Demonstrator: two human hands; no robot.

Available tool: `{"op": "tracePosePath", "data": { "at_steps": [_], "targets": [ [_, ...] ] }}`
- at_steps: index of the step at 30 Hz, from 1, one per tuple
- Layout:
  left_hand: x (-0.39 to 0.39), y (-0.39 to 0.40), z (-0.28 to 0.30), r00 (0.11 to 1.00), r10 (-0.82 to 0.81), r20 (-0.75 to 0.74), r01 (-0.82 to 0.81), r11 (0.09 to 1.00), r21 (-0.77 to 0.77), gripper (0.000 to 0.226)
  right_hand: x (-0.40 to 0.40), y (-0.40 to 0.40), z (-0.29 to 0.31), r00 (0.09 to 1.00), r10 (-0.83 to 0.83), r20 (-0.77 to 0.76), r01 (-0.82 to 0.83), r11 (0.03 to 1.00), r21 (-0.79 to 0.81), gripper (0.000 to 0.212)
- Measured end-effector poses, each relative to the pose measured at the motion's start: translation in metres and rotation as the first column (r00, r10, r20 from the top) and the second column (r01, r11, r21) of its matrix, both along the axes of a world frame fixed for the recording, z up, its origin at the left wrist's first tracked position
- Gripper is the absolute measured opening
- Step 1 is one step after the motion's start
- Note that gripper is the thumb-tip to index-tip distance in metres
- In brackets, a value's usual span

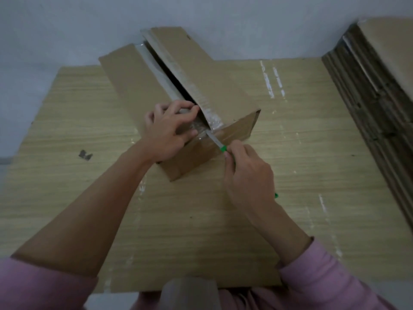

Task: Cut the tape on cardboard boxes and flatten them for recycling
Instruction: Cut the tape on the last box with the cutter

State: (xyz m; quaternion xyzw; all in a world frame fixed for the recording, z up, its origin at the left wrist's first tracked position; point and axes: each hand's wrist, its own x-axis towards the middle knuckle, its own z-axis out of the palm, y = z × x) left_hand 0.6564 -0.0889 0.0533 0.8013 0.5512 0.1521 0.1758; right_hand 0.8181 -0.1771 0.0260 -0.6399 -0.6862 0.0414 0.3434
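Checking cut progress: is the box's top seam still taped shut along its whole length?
No. The cardboard box top flaps are parted with a dark gap between them, and the knife in the right hand is at the near end.

No legible text, seemingly.
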Motion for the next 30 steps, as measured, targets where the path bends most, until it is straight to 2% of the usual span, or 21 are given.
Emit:
{"op": "tracePosePath", "data": {
  "at_steps": [3, 6, 7, 9, 12, 15, 18, 21, 26, 30],
  "targets": [
    [0.001, -0.001, 0.002, 1.000, -0.002, -0.007, 0.002, 1.000, -0.003, 0.042, -0.005, 0.001, 0.001, 0.997, -0.039, 0.063, 0.041, 0.998, -0.041, 0.008],
    [0.002, -0.002, 0.003, 1.000, 0.001, -0.021, 0.000, 1.000, 0.002, 0.042, -0.015, 0.004, 0.017, 0.975, -0.121, 0.185, 0.142, 0.984, -0.106, 0.019],
    [0.002, -0.002, 0.003, 1.000, 0.001, -0.021, -0.001, 1.000, 0.001, 0.043, -0.016, 0.006, 0.025, 0.968, -0.090, 0.234, 0.130, 0.978, -0.162, 0.016],
    [0.002, -0.001, 0.003, 1.000, 0.000, -0.012, 0.000, 1.000, -0.001, 0.043, -0.017, 0.011, 0.027, 0.959, -0.029, 0.282, 0.115, 0.949, -0.292, 0.023],
    [0.002, 0.000, 0.001, 1.000, -0.002, -0.009, 0.002, 1.000, 0.000, 0.043, -0.025, 0.012, 0.032, 0.948, -0.121, 0.296, 0.189, 0.959, -0.214, 0.024],
    [0.001, 0.000, 0.000, 1.000, 0.004, -0.020, -0.003, 1.000, 0.019, 0.044, -0.028, 0.013, 0.021, 0.948, -0.151, 0.280, 0.187, 0.977, -0.106, 0.032],
    [0.001, 0.000, -0.001, 0.999, 0.011, -0.035, -0.010, 1.000, 0.022, 0.043, -0.018, 0.005, 0.018, 0.962, -0.128, 0.241, 0.160, 0.980, -0.117, 0.011],
    [0.001, 0.000, -0.001, 0.999, -0.006, -0.031, 0.007, 0.999, 0.032, 0.044, -0.011, -0.001, 0.018, 0.960, -0.121, 0.253, 0.162, 0.975, -0.150, 0.023],
    [0.002, -0.002, -0.001, 0.998, -0.015, -0.063, 0.018, 0.999, 0.042, 0.039, -0.016, 0.017, 0.016, 0.965, -0.117, 0.234, 0.138, 0.988, -0.075, 0.015],
    [0.004, 0.002, 0.004, 0.999, 0.022, -0.050, -0.022, 1.000, -0.001, 0.041, -0.015, 0.019, 0.015, 0.979, -0.093, 0.180, 0.108, 0.991, -0.076, 0.024]
  ]
}}
